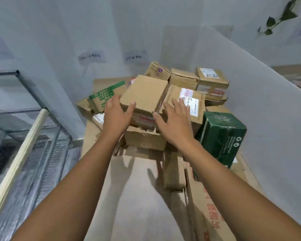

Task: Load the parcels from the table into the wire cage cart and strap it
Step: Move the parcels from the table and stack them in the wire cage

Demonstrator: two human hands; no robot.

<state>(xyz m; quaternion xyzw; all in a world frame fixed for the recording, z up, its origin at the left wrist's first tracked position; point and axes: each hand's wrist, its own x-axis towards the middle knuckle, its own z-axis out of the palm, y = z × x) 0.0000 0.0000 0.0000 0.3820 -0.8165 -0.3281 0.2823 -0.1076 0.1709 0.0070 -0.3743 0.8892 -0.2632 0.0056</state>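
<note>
A pile of cardboard parcels covers the table ahead of me. On top lies a plain brown box (pixel 145 94), tilted. My left hand (pixel 116 115) grips its near left corner, thumb on the top face and fingers along the left side. My right hand (pixel 174 122) is spread open just right of that box, over a labelled brown parcel (pixel 189 103); whether it touches either box I cannot tell. The wire cage cart (pixel 42 136) stands at my left, its mesh walls and a pale wooden top bar visible.
A dark green carton (pixel 222 134) sits at the right of the pile. A green-printed box (pixel 104 96) lies at the left, more brown parcels (pixel 212 80) at the back. Flattened cardboard (pixel 137 188) covers the near table. White walls enclose the table behind and on the right.
</note>
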